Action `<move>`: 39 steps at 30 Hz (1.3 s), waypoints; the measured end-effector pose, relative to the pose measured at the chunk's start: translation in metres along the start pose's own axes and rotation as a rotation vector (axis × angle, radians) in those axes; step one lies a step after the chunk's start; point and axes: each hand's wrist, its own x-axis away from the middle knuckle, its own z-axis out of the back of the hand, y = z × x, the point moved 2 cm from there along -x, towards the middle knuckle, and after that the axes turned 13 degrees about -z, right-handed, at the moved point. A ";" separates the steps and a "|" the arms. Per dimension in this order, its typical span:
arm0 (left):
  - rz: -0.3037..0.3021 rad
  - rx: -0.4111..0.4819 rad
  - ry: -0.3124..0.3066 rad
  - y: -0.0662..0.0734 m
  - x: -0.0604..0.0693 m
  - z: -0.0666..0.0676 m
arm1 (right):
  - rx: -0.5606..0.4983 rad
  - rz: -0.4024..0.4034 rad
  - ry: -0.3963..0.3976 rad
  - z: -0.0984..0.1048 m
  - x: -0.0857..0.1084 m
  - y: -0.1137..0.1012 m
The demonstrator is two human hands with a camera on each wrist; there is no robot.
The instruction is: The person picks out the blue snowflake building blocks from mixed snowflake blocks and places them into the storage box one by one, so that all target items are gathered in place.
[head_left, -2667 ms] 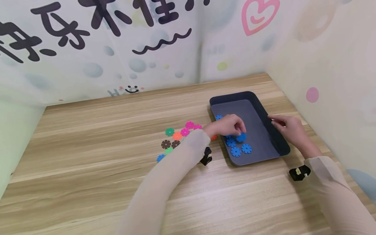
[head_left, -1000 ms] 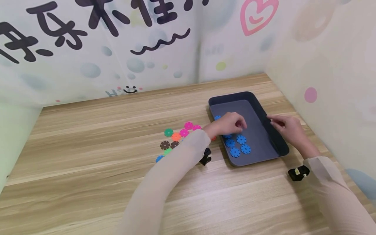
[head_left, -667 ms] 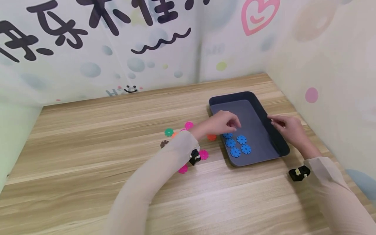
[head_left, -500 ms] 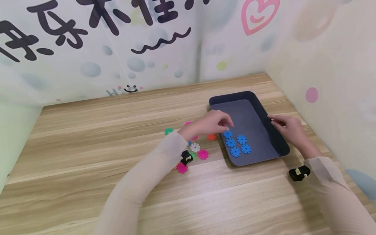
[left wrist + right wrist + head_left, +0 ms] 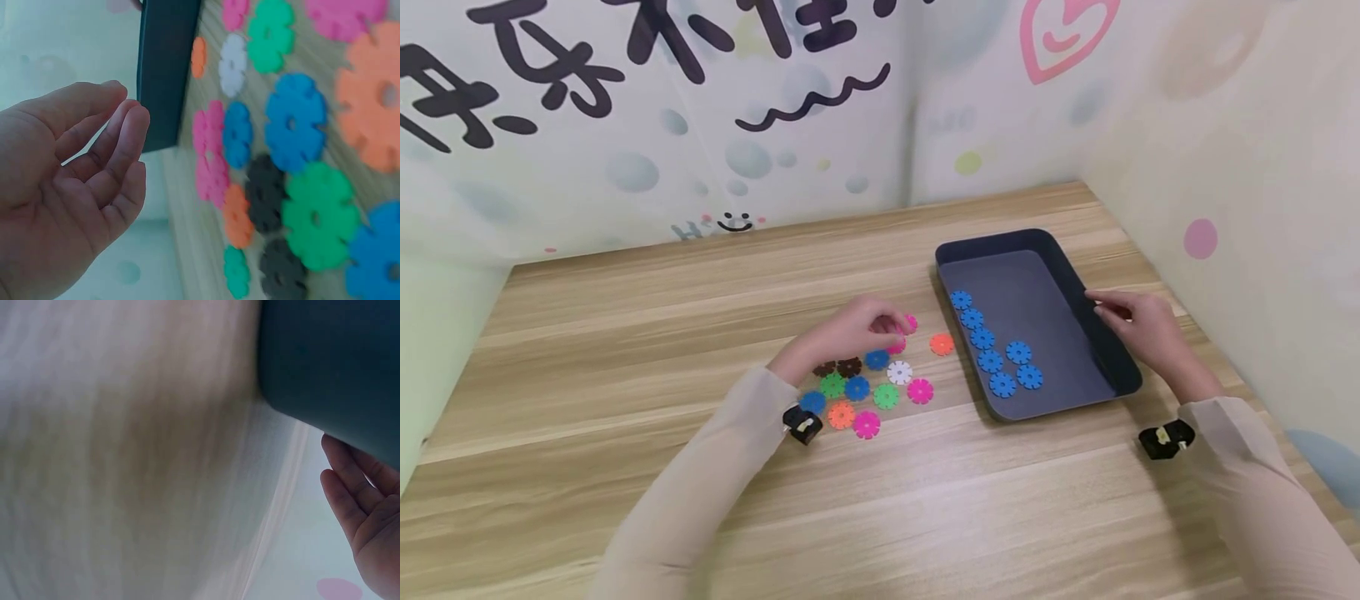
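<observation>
My left hand (image 5: 846, 329) hovers over a loose group of notched plastic snowflake discs, its fingers loosely bent and nothing between them. Beneath and around it are pink (image 5: 867, 425), orange (image 5: 841, 414), green (image 5: 886, 396), white (image 5: 899, 372), brown (image 5: 849, 367) and blue discs (image 5: 857, 387); the hand and wrist cover part of the group. In the dark grey tray (image 5: 1075, 317), several blue discs (image 5: 990, 361) lie flat along the left side and near corner. My right hand (image 5: 1142, 325) touches the tray's right wall from outside with its fingertips, as the right wrist view also shows.
A lone orange disc (image 5: 942, 344) lies between the group and the tray. The wooden table (image 5: 625, 358) meets a printed wall (image 5: 820, 150) at the back and another wall (image 5: 1247, 192) close on the right. Each wrist wears a small black camera (image 5: 1167, 439).
A blue disc held by my left hand was put down in the tray. That hand then moved left, out of the tray, over the loose discs. My right hand stayed at the tray's wall.
</observation>
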 end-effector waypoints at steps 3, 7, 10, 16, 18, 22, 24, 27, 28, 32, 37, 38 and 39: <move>0.034 0.007 0.009 -0.005 0.012 0.002 | -0.002 -0.003 -0.001 0.001 0.001 0.000; 0.062 -0.003 0.022 -0.011 0.025 0.003 | 0.001 -0.001 0.003 0.001 0.001 -0.001; 0.071 -0.011 0.025 -0.016 0.030 0.001 | 0.003 0.000 0.002 0.001 0.001 -0.002; 0.094 -0.026 0.034 -0.019 0.033 -0.003 | 0.001 -0.002 -0.003 0.001 0.001 -0.001; 0.089 -0.041 0.035 -0.020 0.033 -0.003 | 0.000 -0.003 -0.002 0.000 0.001 -0.001; 0.085 -0.067 0.037 -0.025 0.032 -0.004 | 0.000 -0.008 -0.003 0.000 0.001 0.000; 0.080 -0.074 0.037 -0.026 0.031 -0.005 | 0.001 -0.014 -0.004 0.000 0.001 0.000; 0.080 -0.082 0.035 -0.026 0.030 -0.006 | 0.014 -0.032 0.002 0.001 0.000 -0.001; 0.080 -0.087 0.033 -0.026 0.030 -0.006 | 0.017 -0.035 0.003 0.001 0.000 0.000; 0.084 -0.101 0.028 -0.026 0.028 -0.006 | 0.030 -0.044 0.011 0.001 0.000 0.000; 0.087 -0.121 0.019 -0.027 0.025 -0.007 | 0.023 -0.033 0.015 0.000 0.000 0.000; 0.088 -0.123 0.017 -0.027 0.025 -0.007 | 0.021 -0.029 0.017 0.000 0.000 0.000; 0.089 -0.127 0.014 -0.027 0.024 -0.007 | 0.020 -0.023 0.020 0.000 0.001 -0.001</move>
